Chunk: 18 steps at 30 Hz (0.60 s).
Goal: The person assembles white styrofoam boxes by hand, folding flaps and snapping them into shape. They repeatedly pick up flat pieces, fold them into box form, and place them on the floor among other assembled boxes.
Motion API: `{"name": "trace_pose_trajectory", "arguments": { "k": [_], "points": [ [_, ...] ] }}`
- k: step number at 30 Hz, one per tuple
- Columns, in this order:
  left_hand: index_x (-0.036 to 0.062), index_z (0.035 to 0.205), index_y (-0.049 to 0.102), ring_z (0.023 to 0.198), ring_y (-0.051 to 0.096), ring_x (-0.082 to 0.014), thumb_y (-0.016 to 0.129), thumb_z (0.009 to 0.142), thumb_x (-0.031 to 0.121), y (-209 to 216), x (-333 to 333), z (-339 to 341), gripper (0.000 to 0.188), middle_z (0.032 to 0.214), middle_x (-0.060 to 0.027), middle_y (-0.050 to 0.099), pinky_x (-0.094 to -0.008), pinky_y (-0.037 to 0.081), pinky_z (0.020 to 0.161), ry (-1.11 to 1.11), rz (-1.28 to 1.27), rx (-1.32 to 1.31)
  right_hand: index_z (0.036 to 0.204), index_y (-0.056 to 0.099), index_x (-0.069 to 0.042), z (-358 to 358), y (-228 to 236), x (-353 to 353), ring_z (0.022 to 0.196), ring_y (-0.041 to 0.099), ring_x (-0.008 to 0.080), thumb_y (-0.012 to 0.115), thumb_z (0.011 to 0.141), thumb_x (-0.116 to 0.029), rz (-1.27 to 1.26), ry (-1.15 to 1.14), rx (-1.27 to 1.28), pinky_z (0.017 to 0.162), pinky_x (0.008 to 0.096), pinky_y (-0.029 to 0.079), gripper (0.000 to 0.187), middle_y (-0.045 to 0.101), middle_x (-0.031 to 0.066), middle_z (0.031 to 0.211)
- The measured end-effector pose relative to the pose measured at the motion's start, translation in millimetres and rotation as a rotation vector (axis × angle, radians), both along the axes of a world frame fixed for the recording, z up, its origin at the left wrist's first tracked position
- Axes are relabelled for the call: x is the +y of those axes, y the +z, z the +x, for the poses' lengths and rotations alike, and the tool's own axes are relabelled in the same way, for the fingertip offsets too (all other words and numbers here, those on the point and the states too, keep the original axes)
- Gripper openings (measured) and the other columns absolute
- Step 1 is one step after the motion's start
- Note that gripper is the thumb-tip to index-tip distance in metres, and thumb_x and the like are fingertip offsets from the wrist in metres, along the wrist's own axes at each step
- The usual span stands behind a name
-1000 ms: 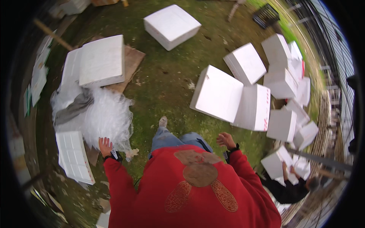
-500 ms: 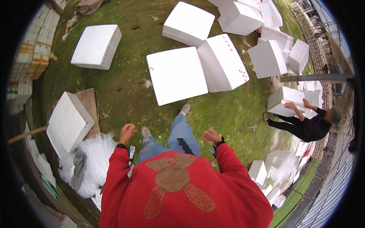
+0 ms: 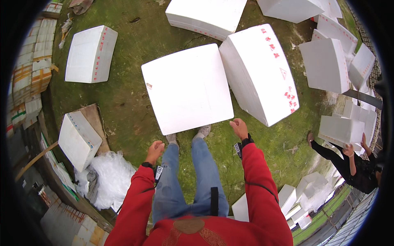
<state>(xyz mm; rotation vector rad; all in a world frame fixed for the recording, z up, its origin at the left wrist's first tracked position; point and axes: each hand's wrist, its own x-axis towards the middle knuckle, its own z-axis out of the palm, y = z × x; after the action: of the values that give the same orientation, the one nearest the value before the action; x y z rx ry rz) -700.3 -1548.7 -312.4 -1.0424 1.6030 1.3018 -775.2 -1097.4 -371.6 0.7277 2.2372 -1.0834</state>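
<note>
A large white foam box stands on the ground just in front of my feet, its flat top facing up and a small brown mark near its left edge. My left hand hovers near the box's lower left corner, fingers loosely bent with nothing in them. Close by the lower right corner is my right hand, also empty, its fingers slightly curled and apart; whether it touches the box I cannot tell. A second foam box with red print leans tilted against the right side of the first.
More foam boxes lie at the far side, far left and left, beside clear plastic wrapping. On the right are piled boxes and a co-worker in dark clothes handling a box. Mossy ground lies between.
I have stepped up to the near foam box, which now covers part of my shoes. Both my hands have reached forward toward it. The co-worker appears lower at the right edge.
</note>
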Motion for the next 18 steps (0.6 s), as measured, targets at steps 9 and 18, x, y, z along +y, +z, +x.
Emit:
{"name": "trace_pose_trajectory", "arguments": {
  "k": [9, 18],
  "points": [
    [-0.0002, 0.137, 0.04, 0.116, 0.051, -0.0229, 0.069, 0.085, 0.04, -201, -17, -18, 0.072, 0.13, -0.0152, 0.052, -0.0357, 0.04, 0.096, 0.117, -0.212, 0.039, 0.138, 0.036, 0.008, -3, -145, 13, 0.126, 0.046, 0.03, 0.072, 0.082, -0.043, 0.085, -0.125, -0.067, 0.104, 0.0386, 0.036, 0.085, 0.044, 0.0248, 0.138],
    [0.0147, 0.137, 0.041, 0.112, 0.051, -0.0165, 0.061, 0.09, 0.038, -99, -64, -55, 0.056, 0.129, -0.0035, 0.053, -0.0322, 0.04, 0.091, 0.46, -0.074, 0.263, 0.131, 0.045, 0.002, -49, 13, -45, 0.115, 0.051, 0.0277, 0.071, 0.084, -0.027, -0.124, -0.003, 0.223, 0.097, 0.04, 0.041, 0.061, 0.049, 0.0159, 0.127]
  ]
}}
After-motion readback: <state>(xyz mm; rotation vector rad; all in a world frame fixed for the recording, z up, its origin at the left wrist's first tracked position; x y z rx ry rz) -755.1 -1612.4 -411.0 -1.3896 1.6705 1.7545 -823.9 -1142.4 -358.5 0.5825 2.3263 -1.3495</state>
